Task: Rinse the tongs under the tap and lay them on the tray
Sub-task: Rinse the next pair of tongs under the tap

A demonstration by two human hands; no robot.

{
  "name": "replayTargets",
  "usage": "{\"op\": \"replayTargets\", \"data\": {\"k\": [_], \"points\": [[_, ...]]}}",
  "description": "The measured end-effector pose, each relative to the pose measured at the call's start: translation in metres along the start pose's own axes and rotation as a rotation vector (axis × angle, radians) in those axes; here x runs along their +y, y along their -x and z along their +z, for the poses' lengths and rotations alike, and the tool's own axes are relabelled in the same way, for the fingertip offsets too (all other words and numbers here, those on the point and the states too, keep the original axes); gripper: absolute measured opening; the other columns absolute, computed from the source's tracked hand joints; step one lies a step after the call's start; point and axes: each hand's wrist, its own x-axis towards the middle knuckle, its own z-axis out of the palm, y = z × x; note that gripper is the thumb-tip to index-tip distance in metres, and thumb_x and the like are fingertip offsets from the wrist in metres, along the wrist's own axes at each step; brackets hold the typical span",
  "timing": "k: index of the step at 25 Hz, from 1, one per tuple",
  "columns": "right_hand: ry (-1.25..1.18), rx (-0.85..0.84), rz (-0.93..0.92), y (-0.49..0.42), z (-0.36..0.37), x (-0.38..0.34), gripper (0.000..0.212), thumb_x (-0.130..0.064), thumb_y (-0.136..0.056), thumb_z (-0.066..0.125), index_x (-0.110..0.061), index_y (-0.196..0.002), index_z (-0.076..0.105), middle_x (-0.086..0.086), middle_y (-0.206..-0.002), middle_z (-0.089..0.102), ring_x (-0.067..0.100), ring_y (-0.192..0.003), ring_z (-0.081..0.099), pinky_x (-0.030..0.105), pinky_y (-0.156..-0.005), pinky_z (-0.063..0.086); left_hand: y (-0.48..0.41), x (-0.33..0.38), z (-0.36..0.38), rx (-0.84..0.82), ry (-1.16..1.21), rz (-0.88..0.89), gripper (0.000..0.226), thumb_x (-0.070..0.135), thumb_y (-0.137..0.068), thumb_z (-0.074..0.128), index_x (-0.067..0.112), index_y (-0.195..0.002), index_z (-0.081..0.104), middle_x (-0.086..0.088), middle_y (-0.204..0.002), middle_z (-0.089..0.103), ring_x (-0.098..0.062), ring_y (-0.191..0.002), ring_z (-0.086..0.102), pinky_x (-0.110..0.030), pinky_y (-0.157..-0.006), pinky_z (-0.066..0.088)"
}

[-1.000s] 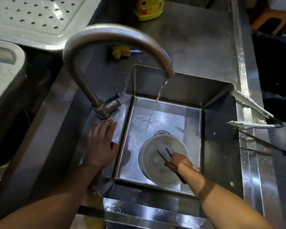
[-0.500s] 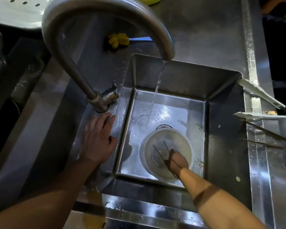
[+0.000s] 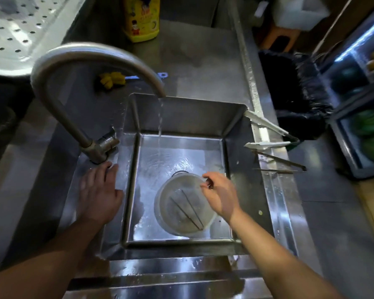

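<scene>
A pair of thin metal tongs (image 3: 187,210) lies slanted inside a round translucent tub (image 3: 160,209) on the sink floor. My right hand (image 3: 220,195) hovers over the tub's right rim with its fingers loosely curled, and I see nothing in it. My left hand (image 3: 99,195) rests flat on the wet sink edge beside the tap's base. The curved steel tap (image 3: 95,59) runs a thin stream of water (image 3: 160,117) onto the sink floor behind the tub. A perforated metal tray (image 3: 15,29) sits at the far left.
White plastic tongs (image 3: 266,144) and another thin metal pair (image 3: 279,161) lie across the sink's right rim. Behind the steel sink (image 3: 181,113) lie a yellow bottle (image 3: 141,20) and a yellow scrubber (image 3: 111,79). A black-lined bin (image 3: 298,93) stands to the right.
My right hand let go of the thin tongs, which now lie in the tub, and rose to the tub's right rim. The left hand stayed put. The camera tilted up.
</scene>
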Motion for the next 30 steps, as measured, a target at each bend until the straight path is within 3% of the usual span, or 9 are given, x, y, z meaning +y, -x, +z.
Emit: {"op": "replayTargets", "data": {"k": [3,6,8,11,15,25,30], "points": [[0.124,0.204,-0.058,0.001,-0.063,0.001,0.022,-0.013,-0.084,0.069,-0.014,-0.105,0.074,0.008,-0.097,0.072,0.027,-0.089,0.066,0.037,-0.077,0.052,0.002,0.005,-0.003,0.002,-0.009,0.024,0.074,0.028,-0.066,0.052,0.007,-0.138,0.047,-0.018,-0.143,0.046,-0.043,-0.124,0.042,-0.06,-0.102,0.038],[0.264,0.249,-0.052,-0.004,-0.12,0.028,0.03,-0.015,-0.083,0.072,-0.013,-0.113,0.072,0.009,-0.104,0.07,0.031,-0.099,0.065,0.039,-0.08,0.051,0.004,0.008,-0.001,-0.014,-0.015,0.03,0.081,0.019,-0.062,0.072,0.004,-0.138,0.046,-0.021,-0.142,0.045,-0.047,-0.124,0.041,-0.062,-0.106,0.035],[0.387,0.198,-0.031,-0.01,-0.147,0.051,0.044,-0.02,-0.082,0.074,-0.015,-0.125,0.066,0.007,-0.117,0.067,0.032,-0.112,0.059,0.041,-0.084,0.05,0.003,0.006,0.001,-0.048,-0.002,0.007,0.09,0.017,-0.056,0.079,0.006,-0.139,0.046,-0.019,-0.144,0.044,-0.048,-0.126,0.04,-0.061,-0.109,0.032],[0.544,0.065,0.043,-0.026,-0.17,0.084,0.069,-0.035,-0.08,0.078,-0.022,-0.142,0.049,0.003,-0.138,0.055,0.03,-0.124,0.047,0.044,-0.089,0.049,0.002,0.002,0.003,-0.075,0.021,-0.004,0.089,0.023,-0.055,0.072,0.011,-0.139,0.046,-0.016,-0.146,0.044,-0.046,-0.127,0.04,-0.062,-0.106,0.034],[0.646,-0.088,0.104,-0.048,-0.175,0.116,0.089,-0.052,-0.077,0.078,-0.024,-0.15,0.035,0.003,-0.148,0.045,0.03,-0.132,0.042,0.045,-0.096,0.045,0.003,0.003,0.006,-0.077,0.047,-0.046,0.088,0.016,-0.057,0.077,0.013,-0.139,0.046,-0.012,-0.148,0.042,-0.046,-0.13,0.037,-0.063,-0.101,0.036],[0.708,-0.129,0.078,-0.055,-0.162,0.127,0.056,-0.044,-0.081,0.073,-0.02,-0.129,0.058,0.005,-0.116,0.054,0.029,-0.113,0.052,0.039,-0.084,0.048,0.004,0.002,0.01,0.024,0.041,-0.051,0.083,0.028,-0.058,0.054,0.013,-0.139,0.048,-0.011,-0.147,0.044,-0.043,-0.131,0.038,-0.059,-0.105,0.034],[0.32,-0.065,0.006,-0.037,-0.146,0.07,0.047,-0.041,-0.079,0.078,-0.022,-0.12,0.066,0.002,-0.103,0.059,0.021,-0.099,0.057,0.032,-0.077,0.044,0.006,0.002,0.013,0.085,0.056,-0.041,0.084,0.027,-0.056,0.057,0.01,-0.138,0.049,-0.014,-0.145,0.046,-0.045,-0.13,0.038,-0.061,-0.104,0.034]]}}
